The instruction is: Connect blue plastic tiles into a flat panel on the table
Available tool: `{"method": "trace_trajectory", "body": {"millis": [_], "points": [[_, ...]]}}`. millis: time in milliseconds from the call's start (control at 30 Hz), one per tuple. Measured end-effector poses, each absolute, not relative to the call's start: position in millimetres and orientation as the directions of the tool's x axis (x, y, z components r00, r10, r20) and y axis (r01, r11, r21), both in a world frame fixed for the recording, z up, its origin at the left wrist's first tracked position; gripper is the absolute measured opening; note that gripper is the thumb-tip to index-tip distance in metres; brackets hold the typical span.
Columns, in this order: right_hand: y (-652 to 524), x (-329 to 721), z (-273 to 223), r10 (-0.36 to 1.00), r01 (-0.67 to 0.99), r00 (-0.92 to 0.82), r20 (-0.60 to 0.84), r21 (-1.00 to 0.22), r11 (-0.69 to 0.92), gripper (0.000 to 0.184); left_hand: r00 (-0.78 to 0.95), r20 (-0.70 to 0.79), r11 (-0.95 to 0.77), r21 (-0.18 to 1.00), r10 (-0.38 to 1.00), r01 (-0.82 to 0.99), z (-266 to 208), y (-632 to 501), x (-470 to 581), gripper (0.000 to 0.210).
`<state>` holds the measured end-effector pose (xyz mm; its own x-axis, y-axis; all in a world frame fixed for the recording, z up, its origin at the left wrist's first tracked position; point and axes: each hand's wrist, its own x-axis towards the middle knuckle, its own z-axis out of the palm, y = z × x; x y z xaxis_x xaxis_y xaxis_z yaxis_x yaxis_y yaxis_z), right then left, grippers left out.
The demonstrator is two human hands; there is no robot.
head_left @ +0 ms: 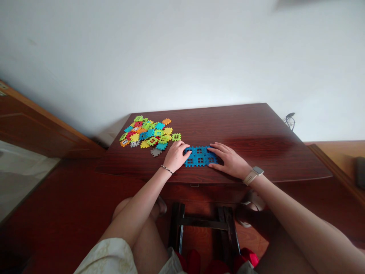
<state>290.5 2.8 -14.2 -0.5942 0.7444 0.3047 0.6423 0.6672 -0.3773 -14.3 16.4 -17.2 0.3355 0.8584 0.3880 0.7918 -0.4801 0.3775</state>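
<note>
A flat blue panel of joined interlocking window tiles [200, 156] lies on the dark red-brown table near its front edge. My left hand [176, 155], with a beaded bracelet at the wrist, is closed on the panel's left end, thumb and fingertips at its edge. At the opposite end my right hand [230, 160] grips the panel, fingers along the top corner and thumb by the lower corner; a watch is on that wrist. Parts of both ends are hidden beneath the fingers. Just beyond my left hand lies a light green window tile [176, 136].
A loose pile of several coloured tiles [148, 134] spreads over the table's left side. The table [228, 125] stands against a white wall [182, 53]. A wooden door [37, 118] is at left, a black cable [290, 120] at right. A dark stool frame [203, 223] stands below.
</note>
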Motion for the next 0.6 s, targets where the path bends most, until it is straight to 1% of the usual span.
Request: {"method": "trace_trajectory", "body": {"millis": [133,233,300,367,433,533,600], "points": [[3,291,-14,0.744,0.645,-0.597,0.302,-0.371,0.668,0.071,0.325,0.395,-0.481,0.412,0.860,0.774,-13,17,-19,0.024],[3,291,-14,0.746,0.652,-0.597,0.294,-0.363,0.665,0.070,0.221,0.446,-0.421,0.419,0.867,0.805,-5,24,-37,0.029],[3,291,-14,0.746,0.655,-0.598,0.292,-0.359,0.665,0.070,0.062,0.501,-0.299,0.408,0.863,0.863,0,33,-57,0.032],[3,291,-14,0.745,0.654,-0.599,0.294,-0.358,0.667,0.070,-0.127,0.527,-0.107,0.390,0.841,0.915,2,42,-83,0.037],[3,291,-15,0.744,0.652,-0.598,0.298,-0.360,0.668,0.069,-0.288,0.518,0.075,0.392,0.806,0.917,0,51,-110,0.040],[3,291,-15,0.744,0.647,-0.595,0.304,-0.367,0.668,0.070,-0.427,0.454,0.246,0.404,0.782,0.881,-8,58,-143,0.036],[3,291,-15,0.744,0.644,-0.594,0.306,-0.373,0.668,0.070,-0.458,0.420,0.290,0.404,0.783,0.867,-14,60,-157,0.030]]}}
